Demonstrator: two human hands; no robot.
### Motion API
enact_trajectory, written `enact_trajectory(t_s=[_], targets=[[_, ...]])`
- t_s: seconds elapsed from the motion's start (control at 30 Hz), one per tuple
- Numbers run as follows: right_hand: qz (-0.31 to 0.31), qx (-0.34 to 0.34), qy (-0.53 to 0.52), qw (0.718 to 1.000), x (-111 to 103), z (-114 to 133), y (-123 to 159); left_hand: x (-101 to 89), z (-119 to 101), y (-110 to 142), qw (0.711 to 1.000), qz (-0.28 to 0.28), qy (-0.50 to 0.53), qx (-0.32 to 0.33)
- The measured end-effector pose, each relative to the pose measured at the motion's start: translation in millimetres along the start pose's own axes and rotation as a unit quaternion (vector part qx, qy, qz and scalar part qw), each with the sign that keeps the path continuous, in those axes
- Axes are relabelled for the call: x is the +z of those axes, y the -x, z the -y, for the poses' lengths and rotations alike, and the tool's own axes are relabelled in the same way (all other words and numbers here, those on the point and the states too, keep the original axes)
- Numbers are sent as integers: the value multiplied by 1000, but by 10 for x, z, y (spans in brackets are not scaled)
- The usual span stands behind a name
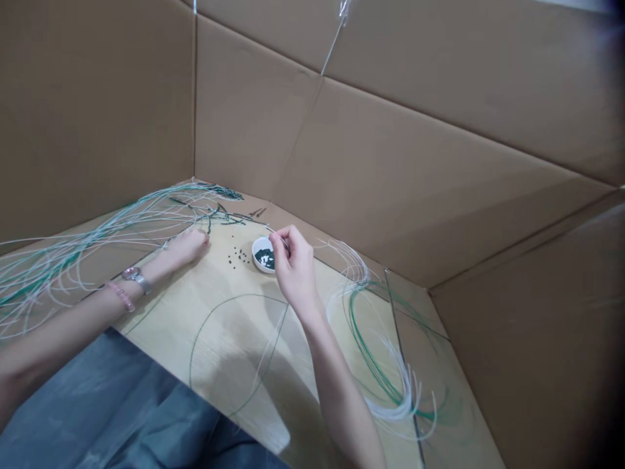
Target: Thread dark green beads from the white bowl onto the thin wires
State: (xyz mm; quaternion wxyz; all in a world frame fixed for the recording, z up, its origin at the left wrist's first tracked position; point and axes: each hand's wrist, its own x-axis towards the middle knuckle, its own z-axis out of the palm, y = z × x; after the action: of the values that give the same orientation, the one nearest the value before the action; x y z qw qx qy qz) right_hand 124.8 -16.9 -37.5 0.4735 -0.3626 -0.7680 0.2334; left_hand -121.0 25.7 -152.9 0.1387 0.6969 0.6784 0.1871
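Note:
My right hand [295, 260] is closed in a pinch at the right rim of a small white bowl [258, 242]. A thin strand [271, 229] sticks out past its fingertips; I cannot tell whether it is wire or cord. Small dark green or black pieces [264, 256] lie in the bowl, partly hidden by that hand. My left hand [192, 245] rests on the board with its fingers curled closed, and whatever is in them is hidden. Just beyond it lie dark segmented strands [228, 217]. Loose dark bits [234, 259] are scattered between the left hand and the bowl.
A long bundle of green and white strands [92, 241] spreads at the left. Coiled white and green strands [371, 352] lie at the right. A single dark green strand [191, 355] loops across the pale board [170, 339]. Cardboard walls [390, 163] stand behind and to both sides.

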Motion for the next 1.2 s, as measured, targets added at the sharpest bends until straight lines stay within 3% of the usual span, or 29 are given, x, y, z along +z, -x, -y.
enact_trajectory(t_s=[0.13,0.23,0.33,0.43,0.5,0.57,0.7,0.8,1.03,1.2], targets=[[-26,-14,0,1000,-70,17,-82,-216,-305,-49,994,-34,97,36],[-62,-32,1,998,-174,74,-146,-498,-818,-101,968,-63,215,110],[-117,-57,-15,991,-323,171,-163,-726,-1408,-84,922,-90,332,180],[-182,-84,-25,979,-504,279,-98,-769,-1881,24,735,-50,637,227],[-222,-102,8,970,-630,350,-16,-696,-2110,111,647,1,732,213],[-268,-112,53,955,-749,414,71,-579,-2288,183,593,59,781,188],[-327,-126,84,933,-896,484,173,-382,-2471,243,513,193,821,161],[-303,-129,106,938,-872,474,170,-384,-2413,228,488,229,828,152],[-232,-170,163,944,-661,446,74,-639,-2195,202,507,184,811,225],[-233,-197,147,941,-590,474,75,-652,-2228,247,488,196,815,244]])
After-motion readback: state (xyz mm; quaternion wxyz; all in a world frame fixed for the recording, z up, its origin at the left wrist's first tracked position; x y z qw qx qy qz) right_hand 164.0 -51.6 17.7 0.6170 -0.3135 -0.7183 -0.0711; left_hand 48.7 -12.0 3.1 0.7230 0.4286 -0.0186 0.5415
